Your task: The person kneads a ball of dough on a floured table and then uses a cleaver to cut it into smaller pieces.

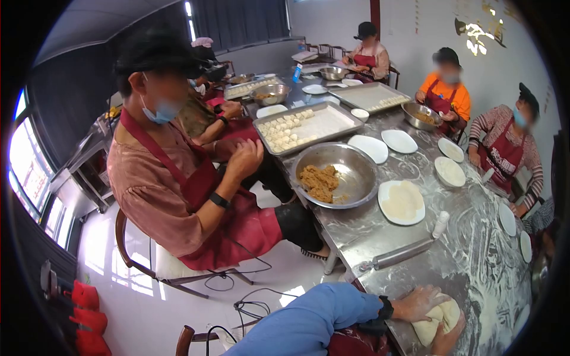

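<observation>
Off to the left, a co-worker [157,169] in a maroon apron sits side-on to the steel bench [350,237], hands [246,159] raised near the chest; I can't make out what those fingers hold. Just past them lies a rectangular metal tray [326,121], pale dumplings [279,133] in rows over its left part. Then comes a wide stainless mixing bowl [362,178] with brown filling [319,181] heaped toward its left side, and near it a white plate [383,204] spread with flour. Below that plate a rolling pin [404,254] lies slantwise, its upper end whitened. At the near edge of the bench, below the rolling pin, rests a lump of dough [436,314] — the blue-sleeved worker's left hand [417,302] has its fingers curled over one side of it, while the right hand [448,339] grips it from the near side. Further right, flour is smeared across the metal — a white bowl of flour [450,172] stands beyond, and a co-worker in striped sleeves [504,142] sits at the far side, near a white plate [507,219].
</observation>
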